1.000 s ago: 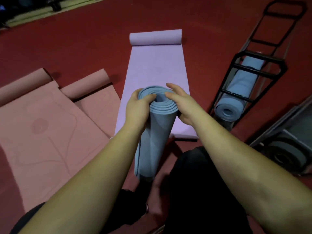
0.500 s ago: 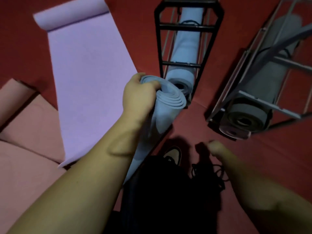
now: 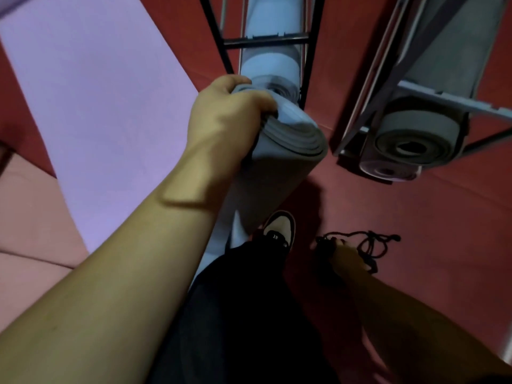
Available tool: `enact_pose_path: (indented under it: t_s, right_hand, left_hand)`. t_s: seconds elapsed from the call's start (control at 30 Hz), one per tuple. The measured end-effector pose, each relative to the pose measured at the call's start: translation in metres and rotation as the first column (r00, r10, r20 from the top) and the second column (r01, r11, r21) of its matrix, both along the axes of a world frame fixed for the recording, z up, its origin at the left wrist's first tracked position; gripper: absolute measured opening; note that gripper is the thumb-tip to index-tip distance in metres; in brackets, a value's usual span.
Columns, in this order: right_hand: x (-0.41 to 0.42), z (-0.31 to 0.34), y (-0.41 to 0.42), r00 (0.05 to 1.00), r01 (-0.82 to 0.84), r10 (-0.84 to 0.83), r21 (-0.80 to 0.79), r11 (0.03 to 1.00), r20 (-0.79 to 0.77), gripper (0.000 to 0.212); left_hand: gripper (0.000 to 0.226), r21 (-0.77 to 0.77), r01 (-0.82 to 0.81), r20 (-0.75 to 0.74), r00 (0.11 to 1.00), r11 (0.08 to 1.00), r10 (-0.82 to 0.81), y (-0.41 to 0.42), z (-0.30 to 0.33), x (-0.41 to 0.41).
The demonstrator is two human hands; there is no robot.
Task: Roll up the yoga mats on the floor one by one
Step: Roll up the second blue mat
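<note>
My left hand (image 3: 227, 117) grips the top end of a rolled blue yoga mat (image 3: 279, 162), which stands upright and tilted in front of my legs. Low on the right, my right hand (image 3: 342, 254) reaches down to a black elastic strap (image 3: 368, 245) lying on the red floor and closes its fingers on one end of it. A purple mat (image 3: 91, 101) lies unrolled flat on the floor to the left. Pink mats (image 3: 30, 217) lie flat at the far left.
A black wire rack (image 3: 266, 41) lies ahead with a rolled blue mat (image 3: 273, 62) inside. To its right a grey rack (image 3: 410, 87) holds a rolled grey mat (image 3: 415, 137) over a purple roll. My shoe (image 3: 279, 228) stands on the red floor below the blue roll.
My right hand left the blue roll, dropped to the floor and took hold of the black strap. My view swung right and down, toward the racks. The left hand alone keeps the roll.
</note>
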State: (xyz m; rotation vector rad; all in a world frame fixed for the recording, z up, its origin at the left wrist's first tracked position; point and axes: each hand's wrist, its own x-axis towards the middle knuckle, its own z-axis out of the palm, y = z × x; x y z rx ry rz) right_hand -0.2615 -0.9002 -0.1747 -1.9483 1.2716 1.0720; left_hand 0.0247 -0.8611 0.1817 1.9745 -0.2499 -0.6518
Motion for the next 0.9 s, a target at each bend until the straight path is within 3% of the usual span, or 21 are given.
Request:
enact_pose_path:
  t_s: [0.07,0.17,0.23,0.3,0.43,0.5,0.63,0.9]
  right_hand:
    - [0.010,0.020,0.005,0.999,0.029,-0.029,-0.003,1.000,-0.020,0.051]
    - [0.010,0.019,0.001,0.998,-0.058,0.060,-0.124,0.991,0.013,0.046]
    - [0.014,0.013,-0.005,0.996,0.066,-0.059,-0.123,0.990,0.063,0.043]
    - [0.029,0.028,-0.011,0.958,0.204,-0.180,-0.091,0.975,0.221,0.037]
    - [0.066,0.081,-0.031,0.784,0.427,-0.398,0.050,0.903,0.476,0.023]
    - [0.085,0.114,-0.037,0.724,0.393,-0.354,0.066,0.917,0.592,0.021]
    - [0.124,0.193,-0.031,0.558,0.313,-0.332,0.178,0.933,0.760,0.009]
    - [0.203,0.374,0.048,0.347,-0.140,-0.064,0.119,0.983,0.936,0.009]
  left_hand:
    - [0.040,0.004,0.037,-0.008,0.999,0.999,-0.037,0.002,-0.003,-0.001]
    - [0.031,-0.024,0.057,-0.023,0.998,0.998,-0.058,0.003,-0.004,-0.004]
    - [0.029,-0.010,0.053,-0.022,0.998,0.999,-0.053,0.006,-0.002,-0.003]
    - [0.035,0.005,0.048,-0.013,0.999,0.999,-0.048,0.012,0.005,0.000]
    - [0.030,-0.017,0.015,-0.030,0.999,1.000,-0.015,0.031,0.023,0.003]
    - [0.026,-0.033,0.011,-0.031,0.999,0.999,-0.012,0.051,0.038,0.000]
    - [0.045,-0.085,-0.036,-0.047,0.998,0.996,0.032,0.099,0.066,-0.011]
    - [0.051,-0.156,-0.137,-0.034,0.990,0.978,0.133,0.238,0.121,-0.044]
